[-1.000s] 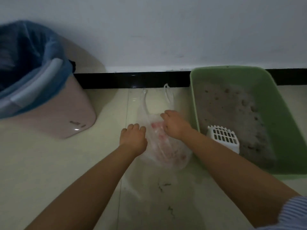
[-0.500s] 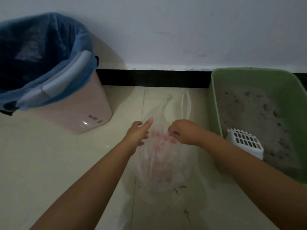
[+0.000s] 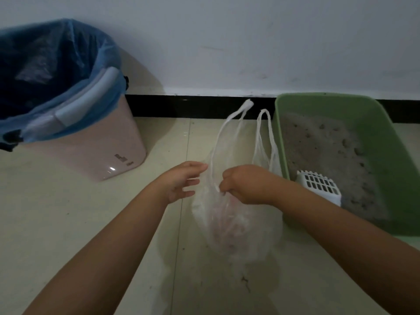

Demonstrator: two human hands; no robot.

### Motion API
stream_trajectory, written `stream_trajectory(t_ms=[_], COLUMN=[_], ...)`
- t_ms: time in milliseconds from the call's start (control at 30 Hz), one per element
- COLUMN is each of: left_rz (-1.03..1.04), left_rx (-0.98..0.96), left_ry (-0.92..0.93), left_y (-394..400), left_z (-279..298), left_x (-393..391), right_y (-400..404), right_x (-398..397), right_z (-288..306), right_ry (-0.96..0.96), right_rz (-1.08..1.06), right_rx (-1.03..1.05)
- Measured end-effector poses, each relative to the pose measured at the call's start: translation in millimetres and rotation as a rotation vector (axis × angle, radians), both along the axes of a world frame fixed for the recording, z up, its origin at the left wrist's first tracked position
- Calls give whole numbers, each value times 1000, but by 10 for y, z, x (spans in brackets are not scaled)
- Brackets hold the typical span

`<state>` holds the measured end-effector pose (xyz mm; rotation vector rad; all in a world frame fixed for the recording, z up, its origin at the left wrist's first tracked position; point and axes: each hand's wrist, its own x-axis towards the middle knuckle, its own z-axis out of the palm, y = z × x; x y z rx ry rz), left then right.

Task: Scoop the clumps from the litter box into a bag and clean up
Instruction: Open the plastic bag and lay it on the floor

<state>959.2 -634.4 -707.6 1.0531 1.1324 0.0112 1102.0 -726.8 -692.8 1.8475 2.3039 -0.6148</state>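
Observation:
A thin clear plastic bag (image 3: 229, 226) with faint red print lies on the tiled floor, its two handle loops standing up toward the wall. My right hand (image 3: 247, 185) pinches the bag's mouth with curled fingers. My left hand (image 3: 181, 181) is just left of the bag, fingers spread and straight, its fingertips at the bag's left edge. The green litter box (image 3: 386, 137) sits right of the bag, filled with grey litter holding several darker clumps. A white slotted scoop (image 3: 320, 186) lies in the box's near left corner.
A pink trash bin (image 3: 95, 151) with a blue liner stands at the left against the white wall. A black baseboard (image 3: 193, 108) runs along the wall. A few dark specks lie on the pale floor tiles (image 3: 68, 223) in front of the bag.
My right hand has lifted the bag's mouth, so the handle loops now stand taller. My left hand has opened from curled to spread fingers. The view shifted left, showing more of the bin.

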Motion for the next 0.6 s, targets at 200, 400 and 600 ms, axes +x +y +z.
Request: stream_trajectory(t_ms=[200,400,600], left_rz=[-20,130,486], left_rx=[223,328,330], left_ry=[-93,-112,16], left_y=[40,69,301], left_z=[-201,-201,-282], left_x=[-171,-148,-243], right_y=[-33,-19,-55], right_x=[88,180,427], right_z=[34,53,104], right_ry=[101,45,-120], right_rz=[113,-59,-354], right_rx=[142,181,132])
